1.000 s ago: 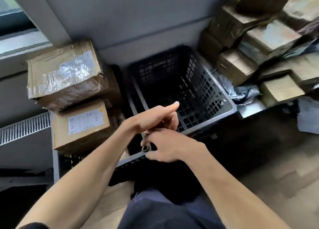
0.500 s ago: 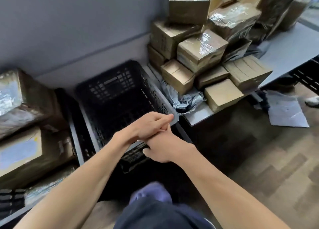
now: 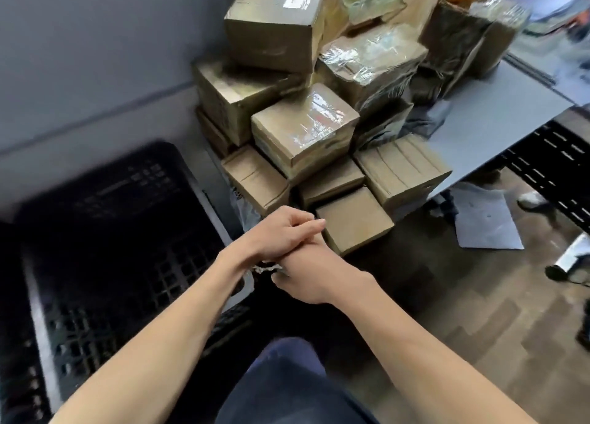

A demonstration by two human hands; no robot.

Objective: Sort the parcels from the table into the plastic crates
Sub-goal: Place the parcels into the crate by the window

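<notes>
Our two hands meet at the centre of the view. Our left hand (image 3: 281, 232) lies on top with its fingers curled over the back of our right hand (image 3: 306, 272). The right fingers are hidden beneath, so we cannot tell what either hand grips. A small crumpled silvery scrap (image 3: 267, 268) pokes out by the right thumb, under the left wrist. At nine o'clock from the hands stands the black plastic crate (image 3: 127, 181), its walls a square lattice and its rim grey. From twelve to two o'clock the parcels (image 3: 305, 126) are heaped on the flat grey table (image 3: 498, 126), against the grey wall (image 3: 95, 40). They are blocky brown cardboard boxes, several of them glossy with wrinkled clear tape, and one at the top bears a white label. A limp grey poly bag (image 3: 424, 120) is wedged among them. At three o'clock a grey sheet (image 3: 485, 222) lies flat on the wood-block floor (image 3: 463, 328), with a perforated black panel (image 3: 558, 168) beyond it. Our dark blue trouser leg (image 3: 287, 385) fills six o'clock.
</notes>
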